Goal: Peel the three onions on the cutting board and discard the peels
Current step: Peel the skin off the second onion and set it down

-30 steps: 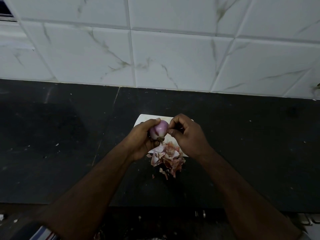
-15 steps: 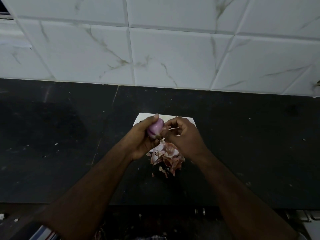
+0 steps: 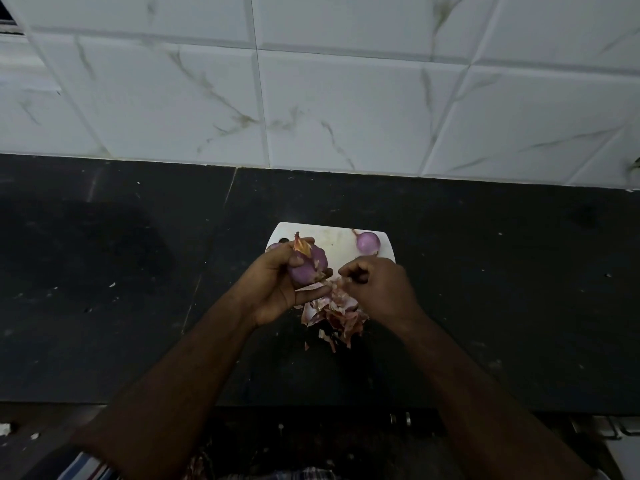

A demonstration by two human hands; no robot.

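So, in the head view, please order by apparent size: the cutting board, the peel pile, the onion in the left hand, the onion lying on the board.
1. Cutting board, partly hidden by the hands.
2. Peel pile.
3. Held onion and board onion: unsure, the held one is nearer and partly covered.

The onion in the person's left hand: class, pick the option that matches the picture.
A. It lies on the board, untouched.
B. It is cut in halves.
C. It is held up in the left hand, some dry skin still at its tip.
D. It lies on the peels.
C: the left hand grips the onion above the board, with an orange scrap of skin at its tip.
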